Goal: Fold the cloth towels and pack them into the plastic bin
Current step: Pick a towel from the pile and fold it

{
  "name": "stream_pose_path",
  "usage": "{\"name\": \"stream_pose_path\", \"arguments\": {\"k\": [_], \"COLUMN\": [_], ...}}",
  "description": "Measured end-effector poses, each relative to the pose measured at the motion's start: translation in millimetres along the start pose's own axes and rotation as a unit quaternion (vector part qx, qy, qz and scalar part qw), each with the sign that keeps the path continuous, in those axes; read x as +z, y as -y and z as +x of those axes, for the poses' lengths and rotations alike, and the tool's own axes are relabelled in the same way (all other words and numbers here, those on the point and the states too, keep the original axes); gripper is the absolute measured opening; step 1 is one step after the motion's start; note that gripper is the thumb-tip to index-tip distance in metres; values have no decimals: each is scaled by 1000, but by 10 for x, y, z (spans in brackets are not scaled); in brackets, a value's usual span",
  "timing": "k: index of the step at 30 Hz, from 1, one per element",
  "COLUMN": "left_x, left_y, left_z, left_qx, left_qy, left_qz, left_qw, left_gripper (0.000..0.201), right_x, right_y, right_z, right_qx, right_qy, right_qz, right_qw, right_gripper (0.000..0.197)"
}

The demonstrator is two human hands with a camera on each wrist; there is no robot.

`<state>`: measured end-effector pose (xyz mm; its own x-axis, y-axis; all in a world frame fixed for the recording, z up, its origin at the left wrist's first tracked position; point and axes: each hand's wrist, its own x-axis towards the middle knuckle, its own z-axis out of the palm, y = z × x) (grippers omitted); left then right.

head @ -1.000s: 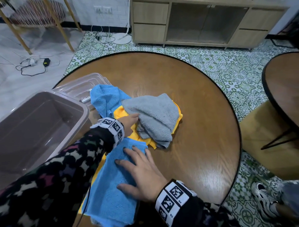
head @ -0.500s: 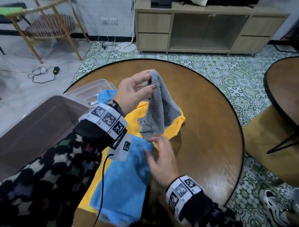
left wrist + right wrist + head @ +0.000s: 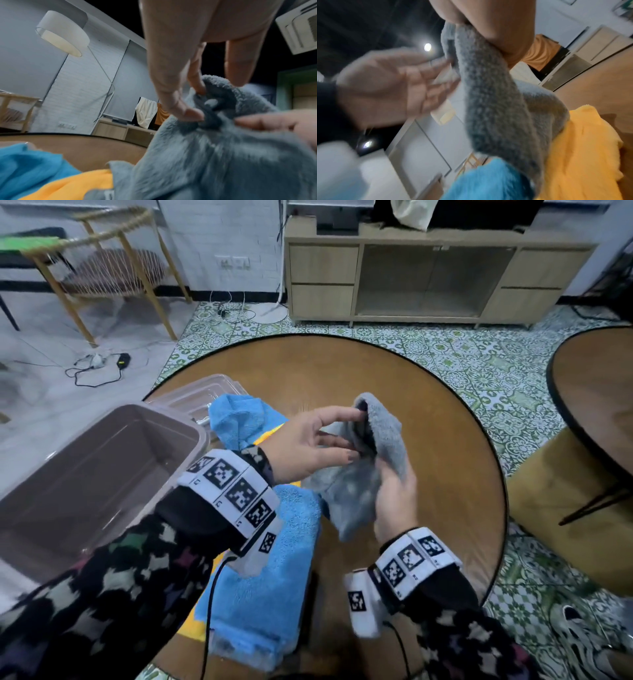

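Observation:
A grey towel (image 3: 385,433) hangs in the air above the round table (image 3: 445,412). My right hand (image 3: 394,494) grips its lower right part from below. My left hand (image 3: 329,440) reaches in from the left, fingers stretched out, the tips touching the towel's upper edge. In the left wrist view the left hand's fingertips (image 3: 190,115) press into a fold of the grey towel (image 3: 223,155). In the right wrist view my right hand (image 3: 496,24) holds the grey towel (image 3: 496,101) by its top. A folded blue towel (image 3: 274,577) lies under my left wrist.
The brown plastic bin (image 3: 202,436) stands empty at the table's left, its clear lid (image 3: 205,388) behind it. A second blue towel (image 3: 236,419) and a yellow towel (image 3: 274,431) lie beside the bin. Another table (image 3: 599,392) and a yellow stool (image 3: 555,508) stand to the right.
My left hand lifted the grey towel off the pile. My right hand left the folded blue towel and took hold of the grey one; the left hand's pinch has loosened to stretched fingers.

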<state>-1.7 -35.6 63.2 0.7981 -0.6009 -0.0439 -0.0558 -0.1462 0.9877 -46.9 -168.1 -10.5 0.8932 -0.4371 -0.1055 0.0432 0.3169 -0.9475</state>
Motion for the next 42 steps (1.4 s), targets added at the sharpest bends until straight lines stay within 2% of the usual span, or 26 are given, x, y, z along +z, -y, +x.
{"name": "stream_pose_path", "arguments": {"k": [2,3,5,7,9,10,12,14,15,16,17,18,19,21,23,24,26,29,31,32,33,34,36,37,39,42], "left_x": [-12,-1,71,179,245,249,170,86,42,-8,-25,-74,-77,-106,-88,-83,-76,-118,-95,-65,-32,2,12,-1,-70,-174], "left_y": [136,181,236,210,189,157,96,14,-45,-91,-135,-146,-174,-155,-116,-83,-48,30,92,116,133,147,177,159,134,137], "left_z": [-7,-21,-54,-54,-9,17,69,65,44,29,24,17,18,32,-2,-13,-54,-72,-91,-111,-127,-135,-141,-145,-133,-125], "left_qx": [-34,-48,-63,-64,-40,-50,-87,-117,-121,-116,-115,-107,-93,-90,-89,-88,-103,-154,-193,-214,-235,-242,-232,-223,-199,-165], "left_qy": [-62,-56,20,51,-41,-99,-177,-160,-130,-120,-127,-145,-159,-156,-153,-126,-79,-61,-82,-81,-78,-79,-138,-179,-226,-217], "left_qz": [43,40,13,46,20,-30,-144,-229,-246,-257,-239,-225,-212,-250,-317,-346,-394,-386,-353,-330,-313,-299,-293,-297,-312,-325], "left_qw": [997,996,998,996,998,993,970,953,953,952,956,957,960,951,932,925,910,907,912,916,917,920,917,911,901,906], "left_gripper": [44,45,64,70,46,33,23,11,11,26,43,49,43,18,41,51,57,66,44,30,27,43,80,86,78,44], "right_x": [-30,-32,-28,-16,-26,-57,-133,-209,-266,-309,-373,-395,-401,-356,-402,-414,-453,-496,-547,-553,-564,-552,-533,-534,-559,-577], "right_y": [87,160,295,395,416,421,458,465,410,386,357,342,305,334,341,376,355,370,380,411,405,422,431,417,395,387], "right_z": [73,78,50,-14,-61,-66,-34,56,142,196,196,198,204,86,-31,-93,-61,85,118,113,116,96,78,85,113,123], "right_qx": [24,16,-31,-86,-94,-83,-79,-81,-65,-40,-10,33,85,182,239,255,253,248,239,229,216,204,189,177,149,137], "right_qy": [-16,-14,18,120,258,284,228,93,40,22,52,102,146,202,227,241,234,155,143,152,153,156,141,131,107,71], "right_qz": [75,101,90,2,-55,-49,1,-22,-56,-110,-152,-184,-186,-96,32,82,126,69,92,105,123,137,157,175,207,231], "right_qw": [997,995,995,989,960,954,970,992,996,993,987,977,968,957,944,933,930,954,956,956,956,957,959,959,961,961], "right_gripper": [32,33,34,41,48,48,36,19,16,18,27,37,42,32,34,30,24,60,102,111,106,92,71,64,50,28]}}
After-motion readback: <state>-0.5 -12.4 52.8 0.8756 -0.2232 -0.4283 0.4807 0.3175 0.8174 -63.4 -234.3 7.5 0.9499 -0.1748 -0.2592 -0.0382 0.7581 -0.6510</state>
